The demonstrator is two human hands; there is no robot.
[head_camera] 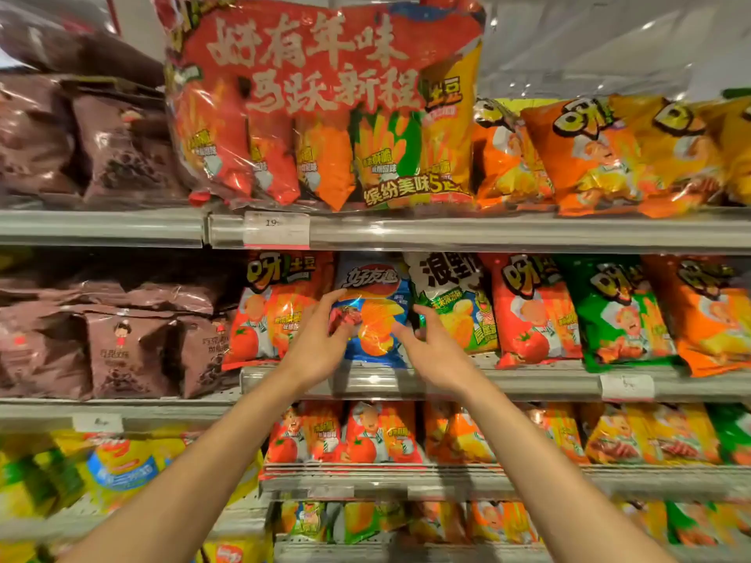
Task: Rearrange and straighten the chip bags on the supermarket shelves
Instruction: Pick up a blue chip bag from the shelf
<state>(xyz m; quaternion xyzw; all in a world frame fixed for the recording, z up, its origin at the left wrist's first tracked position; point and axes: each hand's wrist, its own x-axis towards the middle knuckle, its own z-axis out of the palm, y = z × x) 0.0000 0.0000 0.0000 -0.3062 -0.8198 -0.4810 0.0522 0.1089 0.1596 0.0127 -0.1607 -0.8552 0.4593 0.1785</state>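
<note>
**Both hands at the blue chip bag, middle shelf**

Upright on the grey metal middle shelf: a glossy blue chip bag, wedged between an orange-red tomato-print bag to its left and a white-and-green bag to its right. Left hand fingers curled onto the blue bag's left edge, thumb on its front. Right hand spread loosely, fingertips at the bag's right edge beside the white-and-green bag. Above, a large red multipack on the upper shelf. Brown packets stacked far left.
</note>
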